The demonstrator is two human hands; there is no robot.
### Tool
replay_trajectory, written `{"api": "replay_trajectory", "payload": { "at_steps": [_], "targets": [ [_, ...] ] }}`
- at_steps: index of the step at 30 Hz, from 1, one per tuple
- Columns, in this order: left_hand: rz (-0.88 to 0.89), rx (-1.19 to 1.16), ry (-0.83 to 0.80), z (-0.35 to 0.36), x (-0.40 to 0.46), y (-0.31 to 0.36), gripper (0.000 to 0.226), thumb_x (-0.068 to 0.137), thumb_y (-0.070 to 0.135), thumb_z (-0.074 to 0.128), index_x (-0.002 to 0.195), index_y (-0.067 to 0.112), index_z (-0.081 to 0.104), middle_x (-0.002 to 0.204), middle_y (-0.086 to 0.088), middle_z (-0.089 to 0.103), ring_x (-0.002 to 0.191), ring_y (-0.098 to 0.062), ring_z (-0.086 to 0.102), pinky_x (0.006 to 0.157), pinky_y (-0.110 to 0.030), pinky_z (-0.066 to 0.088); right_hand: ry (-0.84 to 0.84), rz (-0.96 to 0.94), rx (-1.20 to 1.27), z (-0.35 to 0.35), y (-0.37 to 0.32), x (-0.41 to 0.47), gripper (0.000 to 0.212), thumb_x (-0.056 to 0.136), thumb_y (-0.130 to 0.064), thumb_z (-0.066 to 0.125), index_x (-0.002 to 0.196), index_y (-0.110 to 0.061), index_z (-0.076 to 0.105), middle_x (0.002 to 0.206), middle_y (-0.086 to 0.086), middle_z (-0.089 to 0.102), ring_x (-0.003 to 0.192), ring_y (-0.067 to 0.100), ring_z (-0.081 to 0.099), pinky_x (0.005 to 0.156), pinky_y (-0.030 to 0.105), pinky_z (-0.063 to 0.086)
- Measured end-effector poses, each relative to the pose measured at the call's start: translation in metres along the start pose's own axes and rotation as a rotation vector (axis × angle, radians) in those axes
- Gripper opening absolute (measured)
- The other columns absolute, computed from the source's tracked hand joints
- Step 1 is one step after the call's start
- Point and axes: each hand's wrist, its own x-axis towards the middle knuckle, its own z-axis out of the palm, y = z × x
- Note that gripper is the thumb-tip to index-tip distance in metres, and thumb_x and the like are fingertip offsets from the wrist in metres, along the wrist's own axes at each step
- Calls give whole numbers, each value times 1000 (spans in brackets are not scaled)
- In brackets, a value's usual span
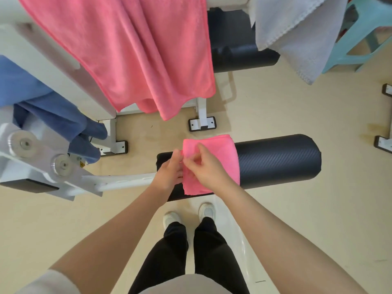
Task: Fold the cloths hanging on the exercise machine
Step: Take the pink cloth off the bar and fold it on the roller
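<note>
Beige vinyl flooring point(275, 115) spreads beneath a white-framed exercise machine point(63, 66), seen from the head camera looking straight down. A person in black trousers and white shoes point(206, 211) stands at a black foam roller pad point(280, 159), where a small pink cloth point(214, 153) lies folded over the pad's left half. Both hands meet at the cloth's left edge — the left hand point(169, 172) rests against that edge with fingers fairly straight, though whether it grips the fabric cannot be told, while the right hand point(206, 166) pinches a fold between thumb and curled fingers. Above, a large pink towel point(131, 52) hangs from the machine's frame; a blue cloth point(48, 109) drapes at the left and a grey towel point(297, 35) at the upper right — beside a turquoise plastic stool point(360, 37).
</note>
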Motion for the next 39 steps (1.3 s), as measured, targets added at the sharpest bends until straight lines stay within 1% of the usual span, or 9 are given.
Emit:
{"api": "replay_trajectory", "payload": {
  "at_steps": [3,7,14,18,20,25,29,33,39],
  "targets": [
    [73,159,63,3,7,-2,28,91,46,49,94,22,63,97,-8,69,92,-24,65,87,-41,51,-26,-6,19,-1,9,-1,28,97,-18,41,121,-11,54,93,1,62,89,18,58,89,33,47],
    [124,369,138,5,14,-7,18,90,24,55,99,7,55,80,-5,59,76,-20,54,74,-38,46,295,-125,-359,-27,33,-1,36,96,-15,42,130,-14,52,132,6,53,121,25,46,101,33,35],
    [248,778,229,-18,9,-16,30,88,16,50,114,11,37,70,-2,56,73,-31,57,58,-33,41,24,45,-811,-37,71,2,89,85,-63,43,147,-31,-12,156,2,-22,144,24,-16,115,43,-10],
    [885,1217,400,-10,15,-21,38,72,10,48,110,12,44,110,-14,55,94,-33,56,80,-41,44,32,120,-835,-36,70,8,97,82,-68,43,146,-29,-19,156,3,-23,144,25,-19,115,48,-9],
    [1089,1354,231,-7,22,-25,33,78,25,51,109,13,51,126,-14,50,111,-31,49,93,-42,34,40,131,-835,-35,69,8,96,83,-67,42,146,-28,-19,155,3,-24,144,25,-19,115,48,-7],
    [864,1671,-161,-18,30,-29,100,66,71,48,139,5,32,143,-17,42,130,-31,45,111,-41,25,129,-157,-853,-47,79,-7,63,97,-27,44,149,-29,10,159,-2,-5,145,22,5,117,43,18],
    [790,1644,-178,-16,32,-21,129,48,65,74,146,8,13,150,-19,27,137,-35,31,111,-47,14,35,-287,-1093,-63,104,-21,99,75,5,59,148,-30,2,159,2,6,144,27,17,115,42,23],
    [745,1610,-270,-19,36,-20,126,65,59,71,135,21,-27,155,-7,-18,144,-24,-15,111,-30,-16,137,-399,-1190,-55,111,-17,108,55,-4,81,145,-25,25,147,9,39,127,32,47,97,44,45],
    [796,1438,-446,-46,39,-22,136,48,81,59,140,33,-28,152,2,-22,143,-17,-19,116,-34,-9,217,-451,-807,-52,86,-7,44,76,-20,72,118,-15,60,138,8,51,135,29,38,108,47,35]
  ]
}}
